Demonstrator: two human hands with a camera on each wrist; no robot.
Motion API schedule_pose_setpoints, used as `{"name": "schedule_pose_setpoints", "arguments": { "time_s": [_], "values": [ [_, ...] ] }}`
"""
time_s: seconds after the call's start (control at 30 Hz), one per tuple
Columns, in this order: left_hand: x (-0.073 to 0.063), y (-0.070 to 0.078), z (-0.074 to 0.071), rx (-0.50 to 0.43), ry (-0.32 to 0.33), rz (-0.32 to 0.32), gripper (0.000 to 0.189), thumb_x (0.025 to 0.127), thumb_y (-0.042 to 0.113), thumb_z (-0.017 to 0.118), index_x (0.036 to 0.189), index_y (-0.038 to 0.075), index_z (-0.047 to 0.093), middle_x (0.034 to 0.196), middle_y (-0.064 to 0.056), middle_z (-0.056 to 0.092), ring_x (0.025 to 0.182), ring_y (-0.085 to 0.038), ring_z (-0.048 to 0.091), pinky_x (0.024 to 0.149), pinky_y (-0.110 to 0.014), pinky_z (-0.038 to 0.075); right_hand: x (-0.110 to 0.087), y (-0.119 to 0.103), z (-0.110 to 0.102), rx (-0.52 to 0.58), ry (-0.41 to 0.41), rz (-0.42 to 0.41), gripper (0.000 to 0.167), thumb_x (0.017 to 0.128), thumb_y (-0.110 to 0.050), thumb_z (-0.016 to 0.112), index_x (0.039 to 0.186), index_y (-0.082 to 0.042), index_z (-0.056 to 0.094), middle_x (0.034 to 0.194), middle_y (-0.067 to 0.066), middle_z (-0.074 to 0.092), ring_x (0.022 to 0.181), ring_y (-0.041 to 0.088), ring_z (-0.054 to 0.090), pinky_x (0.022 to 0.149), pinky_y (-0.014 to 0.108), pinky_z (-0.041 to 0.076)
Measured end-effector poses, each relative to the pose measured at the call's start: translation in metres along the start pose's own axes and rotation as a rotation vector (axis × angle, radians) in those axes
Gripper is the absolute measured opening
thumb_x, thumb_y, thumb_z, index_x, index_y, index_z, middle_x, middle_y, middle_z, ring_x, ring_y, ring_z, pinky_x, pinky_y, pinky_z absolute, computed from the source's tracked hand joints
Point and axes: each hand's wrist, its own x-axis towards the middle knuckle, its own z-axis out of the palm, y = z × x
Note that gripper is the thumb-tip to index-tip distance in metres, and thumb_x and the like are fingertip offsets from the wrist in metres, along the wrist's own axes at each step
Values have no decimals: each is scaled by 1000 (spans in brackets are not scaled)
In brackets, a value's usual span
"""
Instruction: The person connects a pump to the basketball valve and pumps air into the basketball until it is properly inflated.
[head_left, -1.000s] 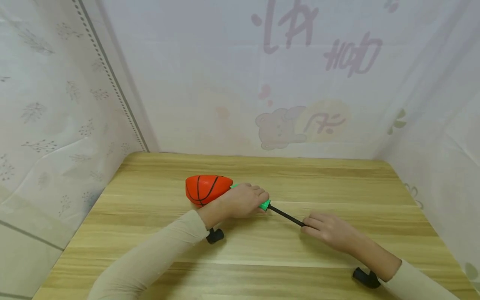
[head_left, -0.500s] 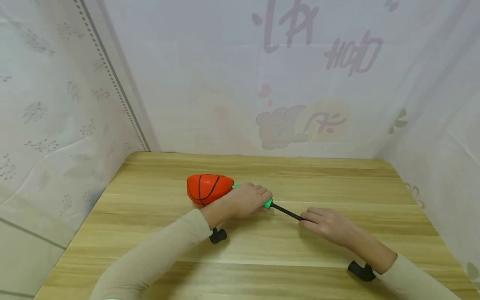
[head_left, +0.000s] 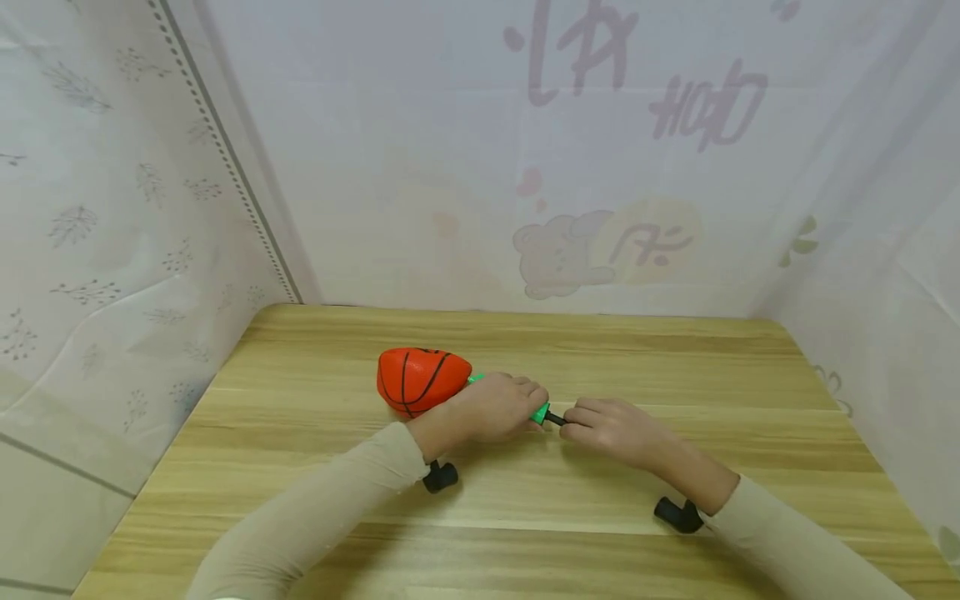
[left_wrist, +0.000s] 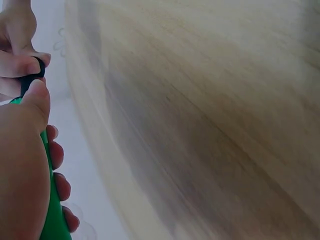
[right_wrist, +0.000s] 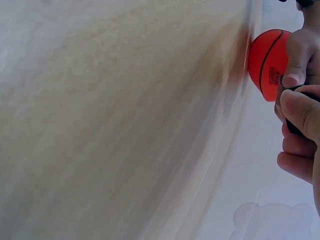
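An orange basketball (head_left: 422, 382) with black lines, caved in and partly deflated, lies on the wooden table left of centre. From its right side runs a green hand pump (head_left: 539, 413), its barrel gripped by my left hand (head_left: 501, 407). In the left wrist view the fingers curl around the green barrel (left_wrist: 55, 220). My right hand (head_left: 618, 432) holds the pump's black handle end, which it mostly hides. A short stretch of black rod (head_left: 556, 419) shows between the two hands. The ball (right_wrist: 267, 57) also appears beyond both hands in the right wrist view.
The wood-grain table (head_left: 525, 542) ends at a pale cloth backdrop (head_left: 390, 167) with printed lettering and a bear. Patterned cloth (head_left: 112, 208) hangs on the left. Black wrist-worn pieces (head_left: 441, 477) stick out below each forearm.
My right hand has moved left toward my left hand, pushing the rod in so much less of it shows. The left hand and ball have shifted very slightly right.
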Motion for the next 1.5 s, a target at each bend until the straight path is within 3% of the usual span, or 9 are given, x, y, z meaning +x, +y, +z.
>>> {"name": "schedule_pose_setpoints", "arguments": {
  "time_s": [0.23,0.47,0.7,0.9,1.2,1.5],
  "values": [
    [0,1,-4,-44,-9,9,33,103,46,57,104,14,53,88,8,53,80,-8,50,66,-20,41,-7,-4,-4,29,36,8,40,113,-12,31,97,-9,67,91,0,68,76,11,61,66,18,52],
    [-2,-1,-5,-39,-4,13,33,102,46,58,101,13,52,85,8,49,80,-9,49,68,-21,41,-27,-12,-14,31,73,20,38,112,-10,35,94,-8,69,91,2,70,77,13,64,66,20,54],
    [-5,-5,-3,-61,4,20,32,103,44,58,101,13,52,85,8,49,78,-8,48,66,-20,40,-48,-23,-25,25,43,44,39,112,-10,35,95,-9,71,92,3,70,78,14,64,68,23,55],
    [-8,-9,-3,-50,15,5,32,102,45,60,101,14,53,83,9,48,76,-7,48,65,-19,40,-55,-27,-30,11,34,62,40,112,-9,35,95,-9,71,93,3,71,79,14,64,68,23,56],
    [-8,-8,-3,-40,35,-1,33,102,45,60,102,13,54,86,8,53,77,-8,50,65,-20,42,-45,-20,-27,-11,20,55,40,112,-10,34,96,-7,70,93,4,71,78,14,63,66,22,55],
    [-3,-2,-2,-44,16,-24,33,101,45,60,102,13,53,85,7,53,75,-9,50,62,-21,42,-15,-7,-14,-28,6,14,39,113,-11,31,99,-8,68,94,1,69,78,12,61,66,20,53]
  ]
}}
